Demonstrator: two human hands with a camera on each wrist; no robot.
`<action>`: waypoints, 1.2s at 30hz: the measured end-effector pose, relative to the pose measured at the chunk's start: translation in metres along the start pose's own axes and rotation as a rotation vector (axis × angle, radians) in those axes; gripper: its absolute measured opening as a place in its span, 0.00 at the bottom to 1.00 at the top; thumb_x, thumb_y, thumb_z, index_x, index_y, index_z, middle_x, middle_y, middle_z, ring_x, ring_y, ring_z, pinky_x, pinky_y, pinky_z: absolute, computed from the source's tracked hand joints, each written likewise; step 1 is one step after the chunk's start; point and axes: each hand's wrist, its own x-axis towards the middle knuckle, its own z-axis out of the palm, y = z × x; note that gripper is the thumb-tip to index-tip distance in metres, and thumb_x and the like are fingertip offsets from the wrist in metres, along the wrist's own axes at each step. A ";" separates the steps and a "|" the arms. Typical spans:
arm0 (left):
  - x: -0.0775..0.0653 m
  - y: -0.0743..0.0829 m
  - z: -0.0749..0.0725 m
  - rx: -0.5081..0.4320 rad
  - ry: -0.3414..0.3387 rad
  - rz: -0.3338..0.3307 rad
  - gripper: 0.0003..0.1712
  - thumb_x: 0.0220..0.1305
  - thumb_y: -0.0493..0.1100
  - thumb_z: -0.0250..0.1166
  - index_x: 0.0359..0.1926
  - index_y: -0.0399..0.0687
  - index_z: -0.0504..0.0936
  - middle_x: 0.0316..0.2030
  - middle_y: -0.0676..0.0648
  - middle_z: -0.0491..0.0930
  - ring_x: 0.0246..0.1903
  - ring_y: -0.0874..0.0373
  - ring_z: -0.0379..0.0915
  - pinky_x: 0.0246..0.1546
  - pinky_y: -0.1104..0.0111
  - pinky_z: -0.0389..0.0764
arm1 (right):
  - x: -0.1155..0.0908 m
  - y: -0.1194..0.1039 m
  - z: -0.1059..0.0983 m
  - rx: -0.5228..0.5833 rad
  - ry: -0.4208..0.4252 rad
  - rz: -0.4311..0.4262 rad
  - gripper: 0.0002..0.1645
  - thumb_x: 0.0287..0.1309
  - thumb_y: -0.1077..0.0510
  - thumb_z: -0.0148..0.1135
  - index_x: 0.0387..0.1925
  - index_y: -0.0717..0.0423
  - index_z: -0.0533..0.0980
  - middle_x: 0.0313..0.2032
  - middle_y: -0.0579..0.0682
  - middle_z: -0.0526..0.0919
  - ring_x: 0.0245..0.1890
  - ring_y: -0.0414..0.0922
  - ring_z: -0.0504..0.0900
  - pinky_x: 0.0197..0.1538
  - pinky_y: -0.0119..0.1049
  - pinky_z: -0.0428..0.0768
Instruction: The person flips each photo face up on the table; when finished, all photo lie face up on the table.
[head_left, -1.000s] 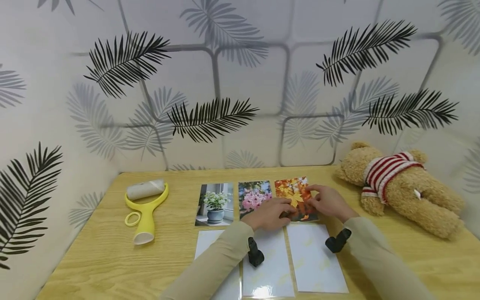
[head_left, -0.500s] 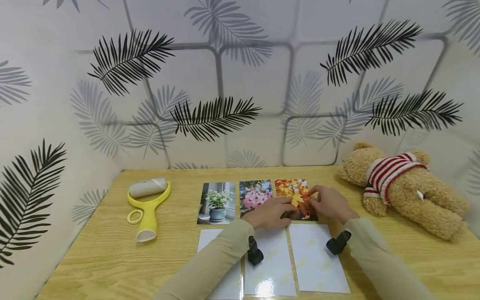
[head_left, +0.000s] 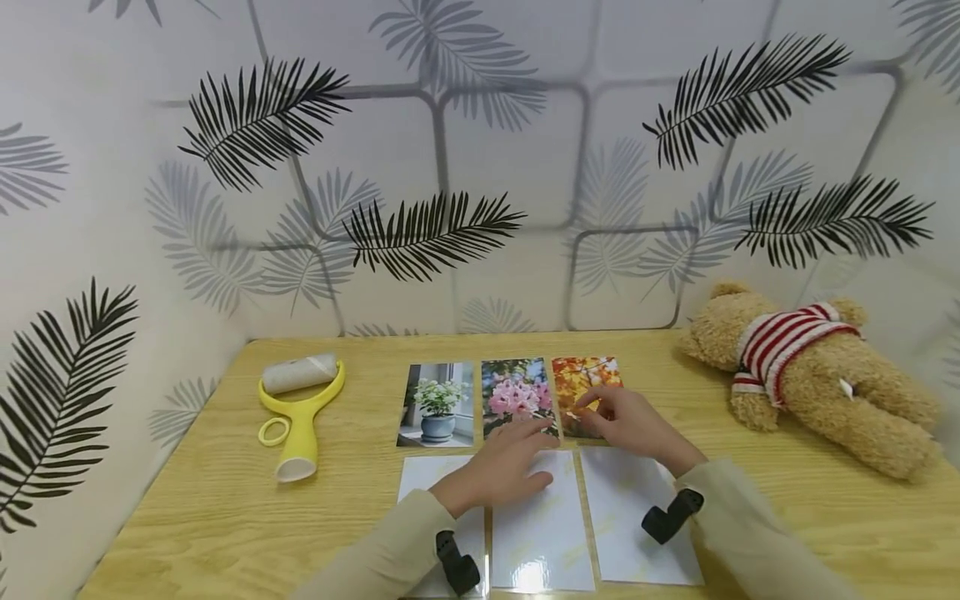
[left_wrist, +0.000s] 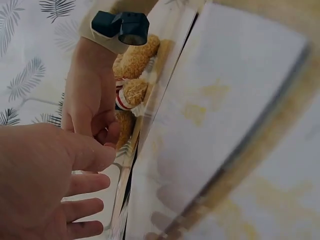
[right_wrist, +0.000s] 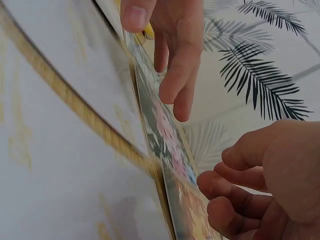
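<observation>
A photo card of orange autumn leaves [head_left: 573, 379] lies at the right of the back row on the wooden table. My right hand [head_left: 633, 429] hovers over its lower right part, fingers loosely bent with nothing between them; the right wrist view shows the fingertips [right_wrist: 220, 212] near this card. The pink-flower card [head_left: 513, 396] lies in the middle, and my left hand [head_left: 498, 467] is just in front of it, fingers extended and spread. Beneath the left hand is the middle white card [head_left: 540, 542]. In the left wrist view the left fingers [left_wrist: 85, 207] hold nothing.
A potted-plant photo card [head_left: 437, 404] completes the back row at left. White cards form a front row, including the right one [head_left: 637, 525]. A yellow-handled roller [head_left: 298, 425] lies at far left, a teddy bear [head_left: 817, 375] at far right. The patterned wall [head_left: 510, 167] stands behind.
My left hand has drawn back leftward and toward me, off the autumn-leaf card. My right hand has shifted left and inward over that card.
</observation>
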 end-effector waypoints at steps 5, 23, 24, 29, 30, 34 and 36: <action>-0.042 -0.005 -0.004 -0.221 0.090 -0.002 0.16 0.66 0.41 0.60 0.53 0.42 0.77 0.69 0.39 0.63 0.69 0.42 0.56 0.62 0.40 0.60 | -0.003 -0.013 0.011 0.142 -0.112 -0.037 0.12 0.63 0.62 0.57 0.47 0.63 0.77 0.27 0.48 0.78 0.23 0.38 0.70 0.25 0.28 0.70; -0.167 -0.052 -0.015 -0.342 0.117 -0.262 0.21 0.52 0.54 0.73 0.45 0.64 0.75 0.57 0.50 0.63 0.58 0.50 0.57 0.54 0.51 0.64 | -0.007 -0.064 0.052 0.253 -0.348 -0.296 0.22 0.64 0.60 0.59 0.58 0.63 0.72 0.49 0.58 0.79 0.37 0.35 0.76 0.37 0.29 0.77; -0.172 -0.055 -0.016 -0.355 0.110 -0.256 0.21 0.52 0.56 0.73 0.46 0.65 0.75 0.59 0.50 0.63 0.60 0.49 0.56 0.55 0.51 0.64 | -0.006 -0.065 0.052 0.258 -0.356 -0.287 0.23 0.64 0.60 0.59 0.59 0.63 0.72 0.49 0.59 0.79 0.37 0.35 0.76 0.37 0.29 0.77; -0.182 -0.062 -0.018 -0.359 0.091 -0.237 0.25 0.52 0.62 0.70 0.50 0.68 0.73 0.62 0.51 0.61 0.62 0.49 0.55 0.58 0.52 0.65 | -0.002 -0.069 0.055 0.324 -0.394 -0.239 0.26 0.65 0.60 0.58 0.62 0.66 0.69 0.55 0.62 0.76 0.40 0.38 0.78 0.41 0.30 0.78; -0.183 -0.062 -0.018 -0.356 0.092 -0.234 0.26 0.52 0.63 0.70 0.50 0.68 0.73 0.63 0.51 0.61 0.62 0.49 0.55 0.58 0.52 0.65 | -0.001 -0.068 0.056 0.341 -0.401 -0.236 0.26 0.66 0.60 0.57 0.62 0.68 0.68 0.57 0.63 0.75 0.41 0.38 0.79 0.42 0.30 0.78; -0.183 -0.063 -0.016 -0.332 0.103 -0.246 0.26 0.50 0.64 0.70 0.49 0.68 0.74 0.62 0.54 0.63 0.61 0.52 0.56 0.58 0.53 0.64 | 0.000 -0.070 0.060 0.454 -0.442 -0.143 0.27 0.68 0.59 0.55 0.63 0.69 0.66 0.59 0.65 0.73 0.42 0.42 0.81 0.42 0.31 0.77; -0.184 -0.064 -0.014 -0.316 0.123 -0.245 0.26 0.50 0.64 0.71 0.48 0.67 0.74 0.62 0.56 0.64 0.60 0.53 0.56 0.57 0.54 0.63 | 0.000 -0.070 0.062 0.552 -0.462 -0.059 0.28 0.68 0.58 0.53 0.65 0.68 0.64 0.60 0.65 0.72 0.43 0.43 0.81 0.43 0.32 0.77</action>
